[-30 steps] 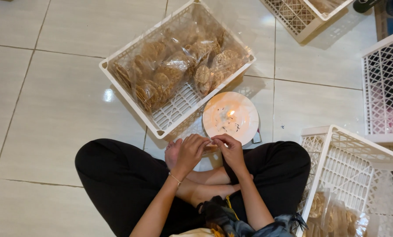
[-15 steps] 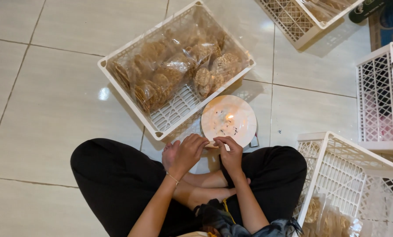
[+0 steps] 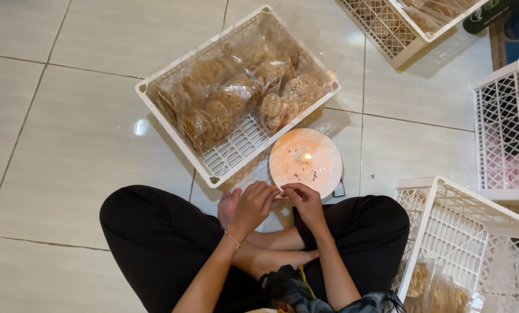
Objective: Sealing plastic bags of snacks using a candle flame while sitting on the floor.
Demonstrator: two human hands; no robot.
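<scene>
Barely anything has shifted over the last second: your left hand (image 3: pixel 252 206) and right hand (image 3: pixel 306 202) stay together just at 6 o'clock of the round plate (image 3: pixel 323 174), where a small flame (image 3: pixel 306 156) burns. Your fingers (image 3: pixel 269 193) are pressed together, pinching something small between both hands; what it is cannot be made out, though it looks like the edge of a clear bag held near the flame. You seem to be mid-way through the same fine handling. At 11 o'clock of the plate, the white crate (image 3: pixel 172 119) holds bagged round crackers (image 3: pixel 224 101). Another crate (image 3: pixel 439 214) lies at 3 o'clock of your hands.
</scene>
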